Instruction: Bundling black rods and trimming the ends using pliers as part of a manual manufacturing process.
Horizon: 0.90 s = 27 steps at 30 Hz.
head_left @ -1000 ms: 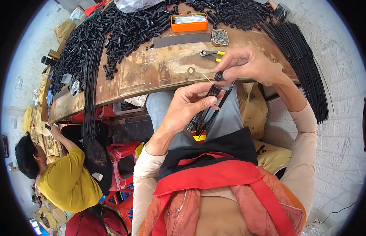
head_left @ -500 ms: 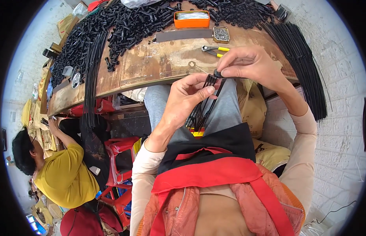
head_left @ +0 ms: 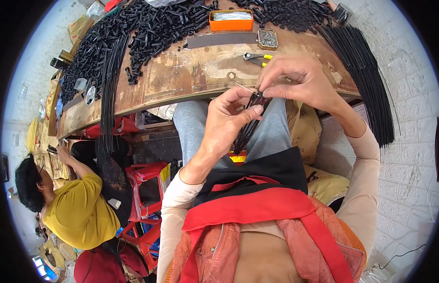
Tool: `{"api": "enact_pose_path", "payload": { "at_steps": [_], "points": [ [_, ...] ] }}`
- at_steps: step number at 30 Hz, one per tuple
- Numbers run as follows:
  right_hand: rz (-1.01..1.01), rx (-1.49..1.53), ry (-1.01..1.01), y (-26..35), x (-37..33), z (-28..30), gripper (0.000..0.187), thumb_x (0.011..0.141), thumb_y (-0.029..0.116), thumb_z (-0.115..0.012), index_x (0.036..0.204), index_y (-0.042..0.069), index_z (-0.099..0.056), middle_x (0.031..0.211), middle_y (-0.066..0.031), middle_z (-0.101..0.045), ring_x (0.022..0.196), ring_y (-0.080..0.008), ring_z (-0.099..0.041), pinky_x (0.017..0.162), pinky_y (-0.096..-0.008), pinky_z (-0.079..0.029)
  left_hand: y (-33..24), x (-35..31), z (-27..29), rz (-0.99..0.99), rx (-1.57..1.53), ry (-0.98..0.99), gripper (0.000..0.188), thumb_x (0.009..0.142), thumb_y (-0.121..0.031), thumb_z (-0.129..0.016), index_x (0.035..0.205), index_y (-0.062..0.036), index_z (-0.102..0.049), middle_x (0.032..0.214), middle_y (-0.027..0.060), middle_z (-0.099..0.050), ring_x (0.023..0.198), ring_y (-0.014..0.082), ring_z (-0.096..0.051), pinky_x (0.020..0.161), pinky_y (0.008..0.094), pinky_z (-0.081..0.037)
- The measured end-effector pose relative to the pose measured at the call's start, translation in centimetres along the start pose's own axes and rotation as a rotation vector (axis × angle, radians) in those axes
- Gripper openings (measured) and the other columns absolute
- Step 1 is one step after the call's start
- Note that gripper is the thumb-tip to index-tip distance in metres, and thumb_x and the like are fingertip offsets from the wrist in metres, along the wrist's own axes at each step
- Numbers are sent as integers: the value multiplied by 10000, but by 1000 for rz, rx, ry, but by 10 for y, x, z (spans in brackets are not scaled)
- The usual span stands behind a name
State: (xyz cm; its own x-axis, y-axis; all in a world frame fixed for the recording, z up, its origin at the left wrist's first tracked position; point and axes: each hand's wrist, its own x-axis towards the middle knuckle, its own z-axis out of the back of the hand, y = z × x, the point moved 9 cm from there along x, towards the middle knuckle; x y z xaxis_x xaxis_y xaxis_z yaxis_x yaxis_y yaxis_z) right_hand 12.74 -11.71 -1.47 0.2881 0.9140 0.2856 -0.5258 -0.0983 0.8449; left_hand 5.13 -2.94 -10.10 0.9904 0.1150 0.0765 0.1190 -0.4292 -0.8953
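Observation:
My left hand is closed around the upper end of a bundle of thin black rods, which hangs down between my knees. A thin pale wire sticks out beside its fingers toward the table. My right hand pinches a small black piece at the top of the bundle, with fingertips close to those of my left hand. Much of that piece is hidden by the fingers. Just beyond my right hand lie pincers with yellow handles.
The wooden table bears heaped black plastic parts, an orange tin of pale sticks, a dish of small metal bits and a dark flat strip. Long black rods overhang its right side. A co-worker in yellow sits at left.
My right fingers have lowered the round black piece onto the top of the bundle, where it now shows less. The bundle's rods hang closer together, and my left hand has shifted slightly right.

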Motion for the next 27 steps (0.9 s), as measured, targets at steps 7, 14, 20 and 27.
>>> {"api": "enact_pose_path", "payload": {
  "at_steps": [7, 14, 20, 27],
  "points": [
    [108, -91, -130, -2, -15, 4, 235, 722, -79, -760, 893, 12, -628, 940, -88, -612, 948, -198, -605, 860, -320, -486, 0, 3, -9, -7, -62, -55, 158, 860, 16, -686, 1011, 10, -639, 924, 46, -679, 834, 94, -625, 730, 249, -538],
    [49, 342, -146, -25, -29, 12, 267, 705, -84, -774, 898, 16, -619, 957, -116, -632, 977, -233, -621, 879, -351, -501, 19, 10, -12, 90, -108, 3, 150, 893, -53, -674, 1025, 19, -681, 910, 70, -688, 814, 121, -657, 758, 260, -542],
    [84, 449, -142, -32, -33, 15, 259, 694, -62, -781, 910, 0, -652, 976, -141, -668, 1009, -253, -629, 878, -360, -514, 30, 15, -27, 177, -291, 69, 135, 894, -50, -671, 1007, 24, -679, 927, 77, -688, 818, 145, -669, 747, 265, -553],
    [45, 436, -512, -45, -39, 14, 271, 698, -148, -707, 917, 2, -652, 1006, -144, -679, 1009, -256, -625, 916, -371, -496, -13, 8, -11, -201, 568, -279, 166, 867, -40, -698, 1019, 12, -659, 888, 57, -692, 744, 116, -655, 684, 254, -539]
  ]
}}
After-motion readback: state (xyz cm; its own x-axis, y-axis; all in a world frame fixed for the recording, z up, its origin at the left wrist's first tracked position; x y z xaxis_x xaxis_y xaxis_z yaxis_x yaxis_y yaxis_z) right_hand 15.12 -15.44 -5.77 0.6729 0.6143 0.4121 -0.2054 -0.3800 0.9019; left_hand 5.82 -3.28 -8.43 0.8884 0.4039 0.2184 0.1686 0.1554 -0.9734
